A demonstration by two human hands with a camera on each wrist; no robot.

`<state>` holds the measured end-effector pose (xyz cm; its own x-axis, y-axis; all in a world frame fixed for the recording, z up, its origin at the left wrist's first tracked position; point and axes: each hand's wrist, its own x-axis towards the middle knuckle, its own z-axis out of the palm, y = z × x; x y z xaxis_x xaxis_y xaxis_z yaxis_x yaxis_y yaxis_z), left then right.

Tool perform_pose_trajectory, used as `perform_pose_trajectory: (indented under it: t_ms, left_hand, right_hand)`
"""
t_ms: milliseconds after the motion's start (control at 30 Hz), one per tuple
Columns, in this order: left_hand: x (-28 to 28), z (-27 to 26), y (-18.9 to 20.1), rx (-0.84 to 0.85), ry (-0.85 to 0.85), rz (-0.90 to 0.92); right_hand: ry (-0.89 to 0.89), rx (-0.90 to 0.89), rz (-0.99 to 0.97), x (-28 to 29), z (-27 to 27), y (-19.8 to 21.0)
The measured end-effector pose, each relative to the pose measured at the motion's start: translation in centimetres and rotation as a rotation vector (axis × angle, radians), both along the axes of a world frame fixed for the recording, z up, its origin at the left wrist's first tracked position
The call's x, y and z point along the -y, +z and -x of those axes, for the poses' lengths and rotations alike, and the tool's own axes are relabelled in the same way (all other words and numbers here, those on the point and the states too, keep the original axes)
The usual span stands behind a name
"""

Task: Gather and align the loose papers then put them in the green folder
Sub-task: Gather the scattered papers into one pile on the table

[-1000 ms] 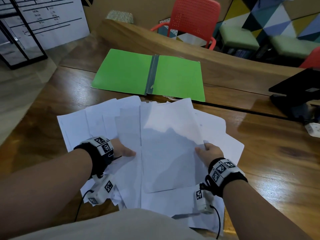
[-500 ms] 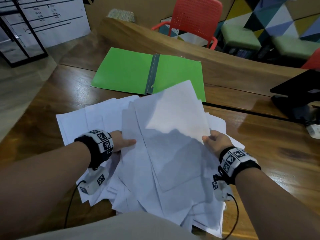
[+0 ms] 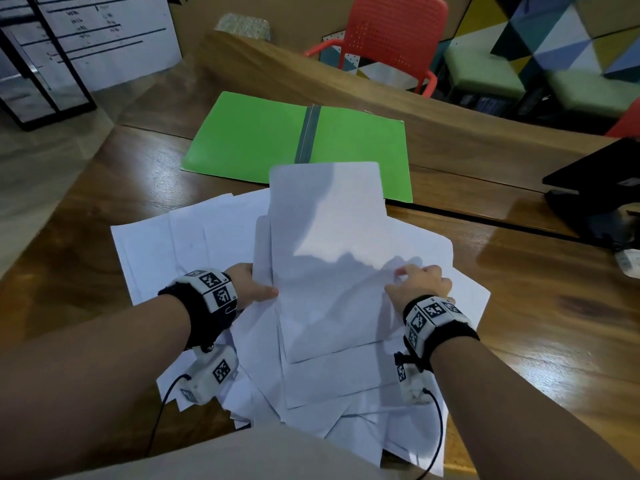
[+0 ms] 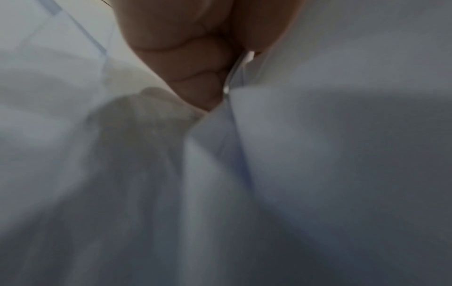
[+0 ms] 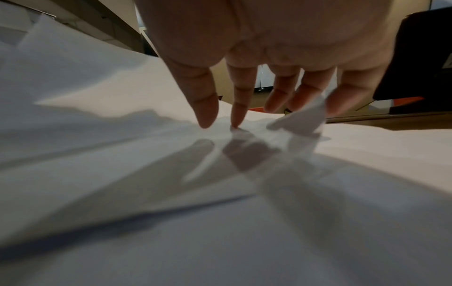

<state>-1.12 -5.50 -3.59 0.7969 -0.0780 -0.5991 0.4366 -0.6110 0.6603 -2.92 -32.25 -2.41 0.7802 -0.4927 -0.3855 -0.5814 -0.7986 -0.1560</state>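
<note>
**Both hands working the paper pile, folder waiting open beyond**

The left hand (image 3: 251,285) is at the nine o'clock edge of the top sheets (image 3: 329,258), its grip closed on them: the left wrist view shows curled fingers (image 4: 193,67) tucked against the paper edges, thumb on top in the head view. That pinch looks like an anchor, keeping the gathered sheets from sliding while the other side is worked

Over at three o'clock, the right hand (image 3: 420,284) has its grip spread wide and holds nothing I can make out. The right wrist view shows the fingers (image 5: 205,108) extended, tips down on the paper, with one small corner (image 5: 305,116) curled up among them. Whether that corner is caught between fingers I cannot tell. Pressing fingertips read as nudging or squaring, not lifting

The loose papers (image 3: 166,251) are far from aligned: they fan out across the wooden surface (image 3: 554,323) towards nine o'clock and three o'clock, and more spill towards six o'clock, over the near edge

The green folder (image 3: 249,133) lies open flat at twelve o'clock, spine up the middle, the far end of the top sheets overlapping its near edge. Lying open just beyond the pile, it leaves a short slide forward once the stack is squared

Judgement: early gathering, alignment barely begun
</note>
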Motion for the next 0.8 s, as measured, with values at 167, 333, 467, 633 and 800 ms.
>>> perform_pose_trajectory:
  t_ms: [167,333,467,633,800]
  left_hand:
    - [0.1,0.2,-0.4,0.002,0.028,0.053]
    - [0.2,0.4,-0.4,0.002,0.036,0.08]
    - [0.1,0.5,-0.3,0.005,0.048,0.087]
    - [-0.3,0.7,-0.3,0.032,0.14,0.081]
    - [-0.6,0.9,-0.7,-0.009,0.209,0.202]
  right_hand:
    - [-0.038,0.006,-0.107,0.4,1.1,-0.5]
    - [-0.159,0.075,-0.442,-0.2,1.6,-0.5]
    - [-0.126,0.109,-0.472,0.6,1.8,-0.3]
    - [-0.326,0.05,-0.292,3.0,2.9,0.3]
    - [-0.372,0.029,-0.289,2.9,3.5,0.1]
